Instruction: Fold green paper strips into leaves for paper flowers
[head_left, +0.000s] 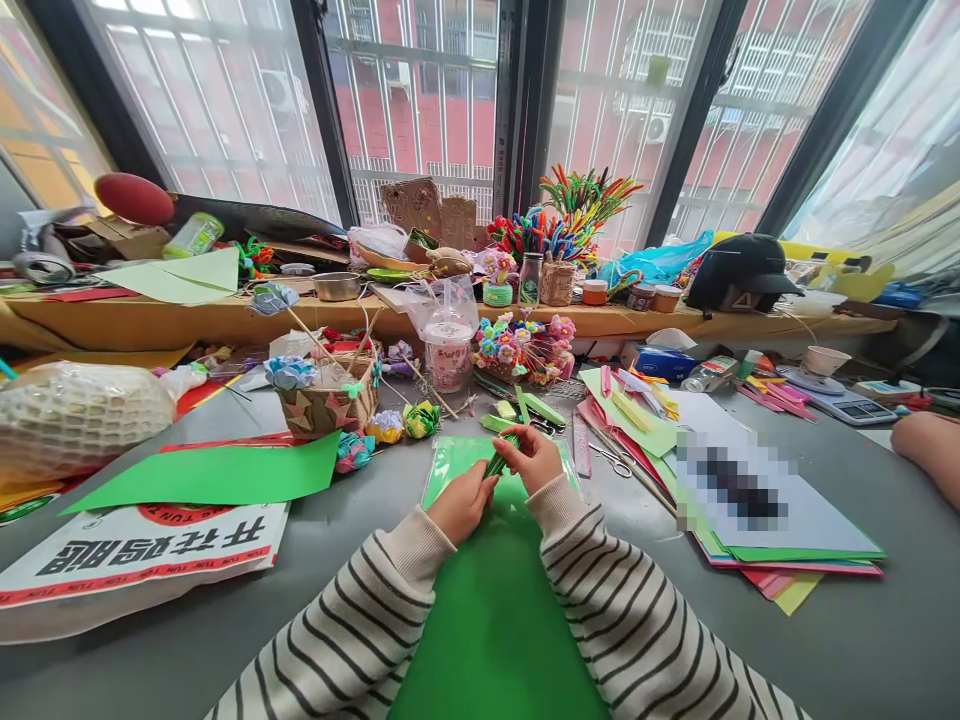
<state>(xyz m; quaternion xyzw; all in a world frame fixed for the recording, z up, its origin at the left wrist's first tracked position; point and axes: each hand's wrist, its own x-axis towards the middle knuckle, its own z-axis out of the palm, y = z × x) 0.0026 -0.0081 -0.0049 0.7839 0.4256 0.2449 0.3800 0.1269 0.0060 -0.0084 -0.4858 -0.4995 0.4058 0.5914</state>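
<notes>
Centrally, head view: left hand (463,503) and right hand (534,457), wrists in striped sleeves, both pinching a folded green paper strip (500,458) raised just over a green paper sheet (495,600) on the grey table (862,640). Scissors (613,460) lie near the right hand.

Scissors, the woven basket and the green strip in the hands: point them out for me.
scissors (616,461): head view, on the handles.
woven basket (328,408): head view, on its front wall.
green strip (501,457): head view, mid-strip, between left hand (463,503) and right hand (531,457).
</notes>
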